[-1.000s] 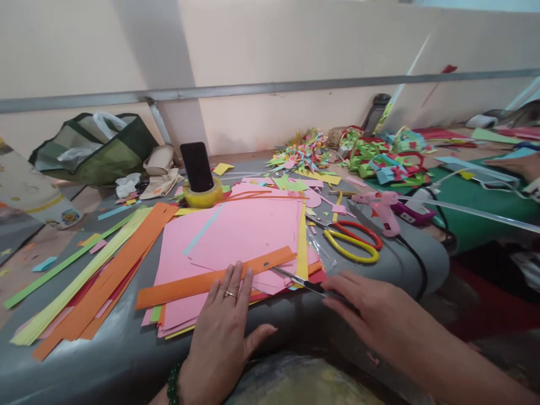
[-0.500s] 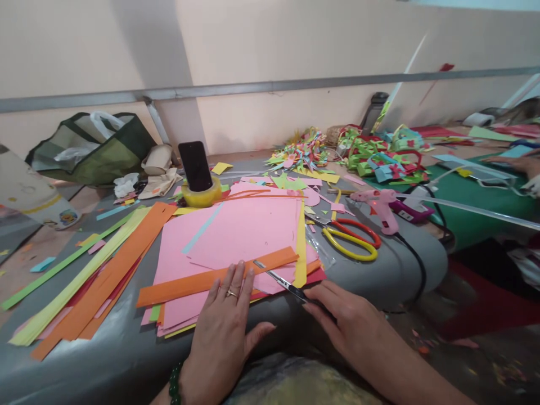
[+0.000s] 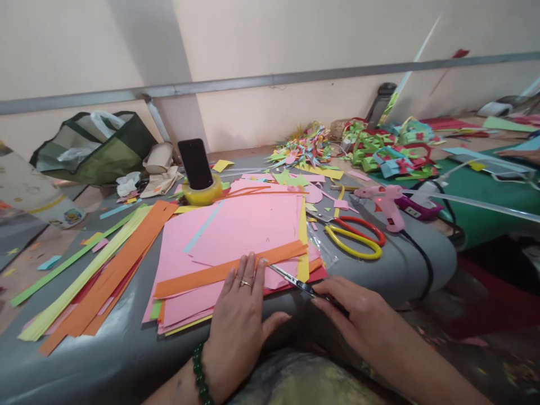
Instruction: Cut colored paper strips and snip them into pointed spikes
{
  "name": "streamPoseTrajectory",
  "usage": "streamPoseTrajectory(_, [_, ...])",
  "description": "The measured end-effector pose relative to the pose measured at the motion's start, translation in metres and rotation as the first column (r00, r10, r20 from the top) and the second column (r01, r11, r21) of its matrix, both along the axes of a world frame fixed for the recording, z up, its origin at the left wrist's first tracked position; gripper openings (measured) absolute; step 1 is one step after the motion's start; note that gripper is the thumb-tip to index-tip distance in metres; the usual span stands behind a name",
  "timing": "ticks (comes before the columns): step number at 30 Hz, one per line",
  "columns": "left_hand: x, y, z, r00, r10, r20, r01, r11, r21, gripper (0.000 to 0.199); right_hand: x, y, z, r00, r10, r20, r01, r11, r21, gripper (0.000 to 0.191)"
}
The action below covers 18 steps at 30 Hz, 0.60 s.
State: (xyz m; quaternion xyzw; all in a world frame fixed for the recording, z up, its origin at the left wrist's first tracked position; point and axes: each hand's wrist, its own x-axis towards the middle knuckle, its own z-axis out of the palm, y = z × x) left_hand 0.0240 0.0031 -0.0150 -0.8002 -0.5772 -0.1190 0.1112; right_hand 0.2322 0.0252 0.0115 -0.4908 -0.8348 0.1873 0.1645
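Observation:
An orange paper strip (image 3: 206, 275) lies slantwise over a stack of pink paper sheets (image 3: 248, 222). My left hand (image 3: 242, 309) rests flat, fingers stretched, with its fingertips pressing on the strip. In my right hand (image 3: 354, 309) is a utility knife (image 3: 295, 281), its silver blade pointing up-left. The blade tip is at the strip's lower edge, close beside my left fingertips; I cannot tell whether it is cutting in. Sheets of yellow, red and green paper show under the pink stack.
Orange, yellow and green strips (image 3: 113, 270) lie at left. Scissors (image 3: 354, 239) and a pink glue gun (image 3: 388, 208) lie at right. A phone (image 3: 195, 163) stands in a tape roll (image 3: 202, 194). Paper shapes (image 3: 304, 149) are heaped behind; another person's hand (image 3: 521, 154) is at far right.
The orange strip has shifted right over the pink sheets, and my left hand has moved right with it. The knife in my right hand has moved slightly right. The view has shifted a little.

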Motion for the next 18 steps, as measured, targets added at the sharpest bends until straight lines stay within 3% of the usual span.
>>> streamPoseTrajectory(4, [0.008,0.008,0.003,1.000,-0.013,0.005,0.013,1.000,-0.017,0.078,-0.002,-0.001,-0.004,0.998,-0.051,0.048,0.049,0.998,0.042,0.015])
streamPoseTrajectory(8, [-0.005,0.002,0.004,0.999,-0.034,0.006,0.034,0.999,-0.009,0.085,-0.005,0.000,-0.004,0.995,-0.063,0.076,0.057,0.996,0.067,0.016])
streamPoseTrajectory(18, [-0.014,0.000,0.001,0.999,-0.028,0.033,0.030,0.996,-0.080,0.088,0.005,0.002,0.005,0.999,0.009,0.044,-0.010,1.000,0.026,0.019])
